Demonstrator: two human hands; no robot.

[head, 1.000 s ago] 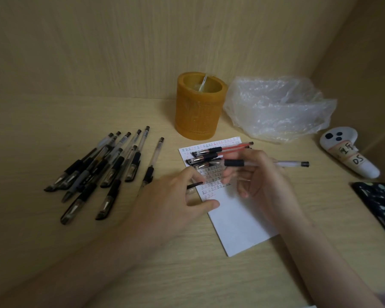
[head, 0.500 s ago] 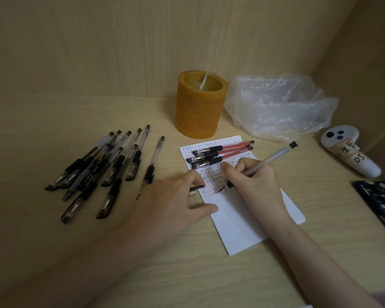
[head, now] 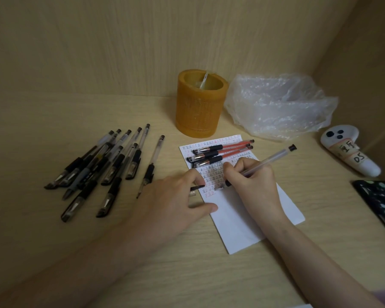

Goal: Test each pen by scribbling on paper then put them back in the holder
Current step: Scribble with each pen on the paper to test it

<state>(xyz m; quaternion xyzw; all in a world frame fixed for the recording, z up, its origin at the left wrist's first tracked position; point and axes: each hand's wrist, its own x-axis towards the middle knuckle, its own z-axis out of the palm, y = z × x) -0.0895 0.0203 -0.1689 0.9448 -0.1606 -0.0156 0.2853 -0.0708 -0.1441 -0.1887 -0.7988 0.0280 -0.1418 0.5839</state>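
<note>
Pen tip [head: 222, 186] blurred beside right hand [head: 253, 185]; phone [head: 380, 201] cut off at right edge.

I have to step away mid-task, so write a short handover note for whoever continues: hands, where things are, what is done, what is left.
Right hand: gripping a clear pen, tip on the paper, mid-scribble.
Left hand: steadying the paper's left edge, with a black pen cap pinched in its fingers.
Three red pens lie on the top of the paper.
A pile of black pens lies on the desk to the left.
The orange holder stands behind the paper, with one item inside.
Done: rows of test marks fill the paper's top half.
Left: recap this pen, test any untested ones, return all to the holder.
</note>
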